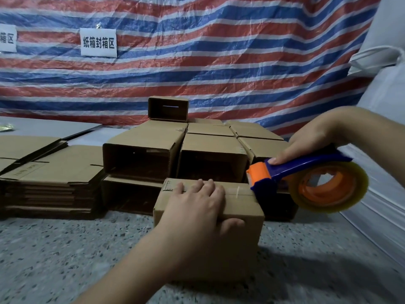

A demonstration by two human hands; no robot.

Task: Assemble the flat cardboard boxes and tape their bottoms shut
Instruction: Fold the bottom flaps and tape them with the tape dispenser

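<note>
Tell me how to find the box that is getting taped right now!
Start at the big striped tarp on the back wall and look down past the stack of finished boxes lying on their sides. In front of them, one box stands alone on the speckled floor. It is the only one with a left hand pressing its top and a blue and orange tape dispenser at its edge.

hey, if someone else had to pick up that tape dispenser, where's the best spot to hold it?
Probably the blue handle of the tape dispenser, from above and behind, as the right hand holds it now. The handle is long and narrow, and away from the toothed orange cutter at the front.
</note>
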